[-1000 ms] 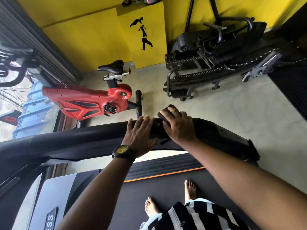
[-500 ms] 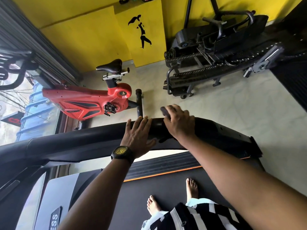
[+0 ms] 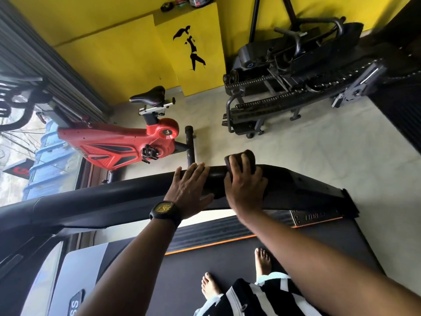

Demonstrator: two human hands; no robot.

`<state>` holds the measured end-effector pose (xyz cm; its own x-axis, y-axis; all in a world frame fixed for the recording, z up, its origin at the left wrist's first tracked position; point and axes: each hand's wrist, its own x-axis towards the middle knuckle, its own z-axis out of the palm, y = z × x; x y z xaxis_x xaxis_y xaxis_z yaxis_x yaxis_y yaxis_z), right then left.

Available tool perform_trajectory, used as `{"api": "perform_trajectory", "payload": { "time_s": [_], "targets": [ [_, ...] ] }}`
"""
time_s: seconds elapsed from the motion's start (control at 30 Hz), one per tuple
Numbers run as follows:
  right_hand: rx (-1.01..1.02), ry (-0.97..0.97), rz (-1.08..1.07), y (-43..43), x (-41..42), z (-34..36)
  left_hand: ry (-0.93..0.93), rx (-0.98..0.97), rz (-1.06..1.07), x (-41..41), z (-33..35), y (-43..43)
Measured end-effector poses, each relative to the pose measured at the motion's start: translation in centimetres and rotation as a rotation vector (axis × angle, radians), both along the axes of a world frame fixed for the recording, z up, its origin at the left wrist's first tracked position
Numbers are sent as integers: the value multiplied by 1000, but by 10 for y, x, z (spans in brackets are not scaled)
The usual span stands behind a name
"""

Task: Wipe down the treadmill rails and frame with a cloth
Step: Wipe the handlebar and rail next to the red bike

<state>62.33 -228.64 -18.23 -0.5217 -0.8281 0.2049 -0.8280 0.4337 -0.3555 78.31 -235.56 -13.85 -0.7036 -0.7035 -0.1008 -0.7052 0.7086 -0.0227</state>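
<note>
— Where's the camera?
— On my head, wide-angle, pointing forward and steeply down. The curved black treadmill handrail point(image 3: 114, 197) sits close below; my bare feet point(image 3: 262, 261) show at the bottom edge, the yellow painted wall point(image 3: 102, 53) at the top.

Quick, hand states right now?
Left hand: open, flat on the treadmill rail.
Right hand: open, pressing the cloth onto the rail.
</note>
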Motion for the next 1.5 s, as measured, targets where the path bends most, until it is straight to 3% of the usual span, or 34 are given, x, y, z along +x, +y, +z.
{"api": "perform_trajectory", "payload": {
  "time_s": [0.1, 0.2, 0.37, 0.5, 0.6, 0.77, 0.87, 1.0, 1.17, 1.23, 1.37, 1.43, 1.5],
  "targets": [
    [-67, 20, 255, -1, -2, -1, 0, 3, -3, -1, -2, -1],
    [37, 83, 466, -28, -46, 6, -32, -3, 1, -3, -2, -1],
    [-4, -27, -17, -5, -14, -3, -38, 11, 7, -6, -2, 0],
    [-74, 19, 192, 9, -9, -9, -40, 35, -1, -13, -4, -1],
    [26, 79, 391, -22, -58, -2, -58, 39, -11, -19, -4, 0],
    [-39, -37, -50, 6, -33, -20, -41, 26, -5, -21, -5, 1],
    [-98, -52, 29, 21, -8, -23, -47, 20, -14, -22, -5, 0],
    [-14, 46, 370, -19, -58, -7, -65, 18, -36, -25, -5, -1],
    [-45, -71, -74, 7, -41, -19, -78, 26, -41, -32, -5, 2],
    [-75, -50, -29, 14, -24, -20, -76, 18, -57, -34, -5, 3],
    [-1, 33, 369, -21, -68, -7, -98, 15, -86, -39, -6, 0],
    [46, -54, 294, -31, -94, -11, -106, 24, -97, -43, -6, 1],
    [6, -145, 40, -20, -92, -17, -106, 36, -96, -47, -5, 1]
  ]
}}
